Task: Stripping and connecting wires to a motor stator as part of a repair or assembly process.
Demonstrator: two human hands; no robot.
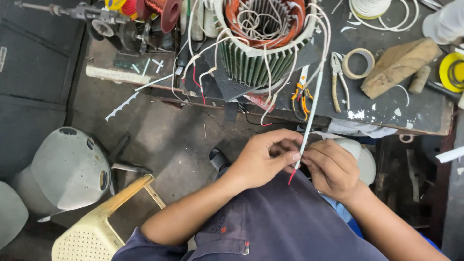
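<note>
Between both hands' fingers [293, 157]: thin white sleeving [309, 118].

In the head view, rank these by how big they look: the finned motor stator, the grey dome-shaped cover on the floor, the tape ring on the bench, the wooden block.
1. Finned motor stator and grey dome-shaped cover: similar in apparent size, and they sit at different depths, so unranked.
2. Wooden block.
3. Tape ring, smallest.
</note>
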